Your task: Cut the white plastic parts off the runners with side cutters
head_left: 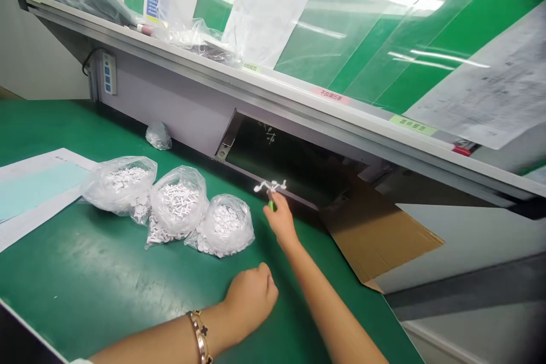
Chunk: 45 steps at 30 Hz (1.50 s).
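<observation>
The right hand (281, 219) pinches a small, white, branched plastic piece (272, 186), its long axis crosswise to the forearm, just in front of a dark rectangular recess (294, 159). The left hand (251, 298), farther from it, is curled into a fist over the green counter (106, 296), contents hidden, near clear plastic bags of white parts (179, 205).

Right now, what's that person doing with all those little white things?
The person's right hand holds up a small branched white piece in front of a dark panel, and a bit of green shows by the fingers. The left hand is curled into a fist, with nothing seen sticking out. Three clear bags of little white pieces sit on the green table.
</observation>
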Motion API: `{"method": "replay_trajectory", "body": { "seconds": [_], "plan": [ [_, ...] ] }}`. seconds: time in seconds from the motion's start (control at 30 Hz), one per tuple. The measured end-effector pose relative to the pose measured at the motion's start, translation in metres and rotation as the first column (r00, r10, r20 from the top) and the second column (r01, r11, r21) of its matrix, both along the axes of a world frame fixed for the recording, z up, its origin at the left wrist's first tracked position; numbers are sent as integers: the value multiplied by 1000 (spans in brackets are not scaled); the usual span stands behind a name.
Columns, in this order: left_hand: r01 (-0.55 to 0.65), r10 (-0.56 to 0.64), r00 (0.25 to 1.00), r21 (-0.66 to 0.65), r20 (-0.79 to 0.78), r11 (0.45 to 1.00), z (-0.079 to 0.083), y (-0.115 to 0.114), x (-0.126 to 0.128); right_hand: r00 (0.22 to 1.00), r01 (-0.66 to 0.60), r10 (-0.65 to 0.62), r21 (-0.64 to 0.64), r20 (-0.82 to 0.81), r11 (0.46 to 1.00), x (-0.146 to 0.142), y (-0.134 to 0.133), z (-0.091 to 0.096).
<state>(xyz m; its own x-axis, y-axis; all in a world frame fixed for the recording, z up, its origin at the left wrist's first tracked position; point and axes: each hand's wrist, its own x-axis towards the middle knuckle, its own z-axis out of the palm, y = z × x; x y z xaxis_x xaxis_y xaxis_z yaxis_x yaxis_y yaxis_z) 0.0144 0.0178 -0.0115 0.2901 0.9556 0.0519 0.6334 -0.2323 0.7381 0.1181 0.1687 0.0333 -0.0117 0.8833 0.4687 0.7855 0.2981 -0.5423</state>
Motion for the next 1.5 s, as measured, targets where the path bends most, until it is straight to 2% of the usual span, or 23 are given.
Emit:
{"method": "replay_trajectory", "body": {
  "seconds": [0.1,0.17,0.27,0.4,0.53,0.6,0.7,0.77,0.83,0.87,0.93,1.0,1.03,1.13,1.27,1.5],
  "plan": [
    [-77,77,997,-5,31,997,3,2,-3,999,-52,52,-22,-2,998,21,-76,-16],
    [-93,93,996,22,12,995,3,4,-4,992,-93,86,-84,-87,992,33,-121,-24],
    [-73,77,996,72,-55,995,0,7,-5,972,-101,55,-197,-228,975,44,-166,-31],
    [4,9,995,123,-100,992,-6,8,-7,935,-147,24,-328,-353,933,47,-190,-30],
    [3,5,999,171,-45,985,-2,5,-15,872,-301,95,-372,-481,878,44,-199,-26],
    [-26,22,999,186,23,982,3,4,-19,807,-369,135,-312,-575,876,43,-203,-25],
    [-104,75,984,175,162,979,9,3,-24,734,-333,172,-127,-657,934,46,-207,-26],
    [-168,129,957,135,261,976,11,3,-24,794,-239,157,-65,-588,969,50,-207,-26],
    [-205,169,923,69,345,976,11,1,-21,917,-147,103,-87,-385,985,55,-204,-25],
    [-197,178,895,5,409,980,11,0,-19,964,-112,82,-106,-255,988,56,-203,-24],
    [-122,189,806,-155,561,980,10,-5,-14,997,-75,74,-125,-9,989,56,-201,-24],
    [-17,201,712,-270,673,963,9,-10,-9,981,-92,113,-132,159,987,54,-201,-25],
    [21,199,691,-294,695,955,9,-12,-7,965,-112,142,-144,220,983,52,-202,-25],
    [99,139,718,-297,683,950,7,-18,-5,921,-168,221,-184,320,968,48,-206,-25],
    [209,58,745,-315,665,926,3,-21,-6,893,-180,237,-179,382,967,48,-209,-22],
    [239,11,778,-313,628,919,4,-23,-5,866,-163,196,-111,460,980,52,-211,-27]
  ]
}}
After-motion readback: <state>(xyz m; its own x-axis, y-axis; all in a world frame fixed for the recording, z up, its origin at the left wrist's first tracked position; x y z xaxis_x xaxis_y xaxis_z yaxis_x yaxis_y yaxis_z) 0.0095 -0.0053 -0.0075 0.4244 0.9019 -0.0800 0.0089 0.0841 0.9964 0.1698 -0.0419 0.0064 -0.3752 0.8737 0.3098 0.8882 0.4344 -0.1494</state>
